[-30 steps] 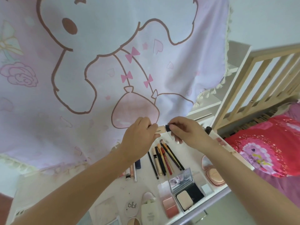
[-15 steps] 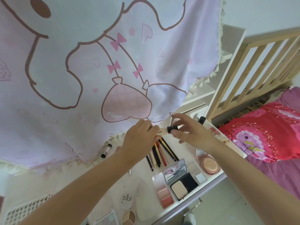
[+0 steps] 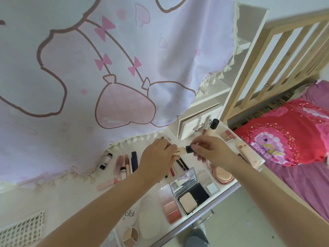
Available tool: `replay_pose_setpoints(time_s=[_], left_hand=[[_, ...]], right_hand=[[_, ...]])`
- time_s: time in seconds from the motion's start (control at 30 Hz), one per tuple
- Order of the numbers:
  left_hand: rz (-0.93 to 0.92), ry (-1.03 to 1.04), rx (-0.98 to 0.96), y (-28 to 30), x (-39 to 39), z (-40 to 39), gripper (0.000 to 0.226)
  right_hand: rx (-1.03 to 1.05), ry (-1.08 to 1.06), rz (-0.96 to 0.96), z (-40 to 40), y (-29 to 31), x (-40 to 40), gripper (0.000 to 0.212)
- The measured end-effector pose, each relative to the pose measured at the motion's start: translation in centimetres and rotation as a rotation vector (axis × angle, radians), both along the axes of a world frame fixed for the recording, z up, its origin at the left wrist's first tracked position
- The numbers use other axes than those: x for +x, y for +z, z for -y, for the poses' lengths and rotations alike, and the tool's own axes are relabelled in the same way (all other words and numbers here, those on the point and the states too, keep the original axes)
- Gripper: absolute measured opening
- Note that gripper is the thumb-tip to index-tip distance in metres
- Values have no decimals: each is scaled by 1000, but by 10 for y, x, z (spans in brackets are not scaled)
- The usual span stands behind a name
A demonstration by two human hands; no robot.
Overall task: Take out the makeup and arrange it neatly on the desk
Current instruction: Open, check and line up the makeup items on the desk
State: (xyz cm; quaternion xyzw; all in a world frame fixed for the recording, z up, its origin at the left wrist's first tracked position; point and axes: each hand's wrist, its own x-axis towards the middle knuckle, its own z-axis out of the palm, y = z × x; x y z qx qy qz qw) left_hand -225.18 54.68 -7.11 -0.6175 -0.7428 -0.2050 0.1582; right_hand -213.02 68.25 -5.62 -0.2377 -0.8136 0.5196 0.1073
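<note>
A small beige concealer tube [image 3: 182,150] with a black cap [image 3: 189,149] hangs level above the white desk [image 3: 85,196]. My left hand [image 3: 156,157] grips its beige body. My right hand [image 3: 210,151] pinches the black cap end. Below my hands lie several pencils and liners [image 3: 179,164] in a row. Left of them lie lip tubes [image 3: 124,164] and a small black-capped tube [image 3: 106,160]. An open powder compact [image 3: 190,191], a blush palette [image 3: 170,209] and a round pink compact [image 3: 222,173] sit near the desk's front edge.
A pink cartoon curtain [image 3: 106,68] hangs behind the desk. A small white drawer box [image 3: 197,125] stands at the back right, with a bottle [image 3: 212,127] and a palette [image 3: 227,135] beside it. A wooden bed frame [image 3: 267,68] and red pillow [image 3: 284,132] are on the right.
The camera has tilted down, so more of the desk shows. Both hands have stayed together on the tube, and the right fingers have closed further round the cap.
</note>
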Motion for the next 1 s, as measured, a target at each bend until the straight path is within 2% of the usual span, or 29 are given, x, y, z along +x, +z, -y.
replay_pose_setpoints(time_s=[0.1, 0.27, 0.43, 0.57, 0.77, 1.0], left_hand=[[58, -2, -13, -17, 1, -13, 28], [225, 48, -140, -43, 7, -43, 23], [495, 98, -338, -74, 7, -88, 25], [617, 123, -432, -92, 9, -132, 18], [759, 190, -463, -124, 19, -187, 20], [859, 276, -508, -148, 32, -222, 20]], right_hand=[[16, -30, -35, -12, -10, 8, 34], [64, -17, 39, -43, -24, 13, 39], [315, 78, 143, -80, -35, 5, 19], [503, 119, 214, -109, -52, -1, 22], [581, 63, 282, -148, -84, -2, 23], [629, 135, 311, -175, -105, -3, 19]])
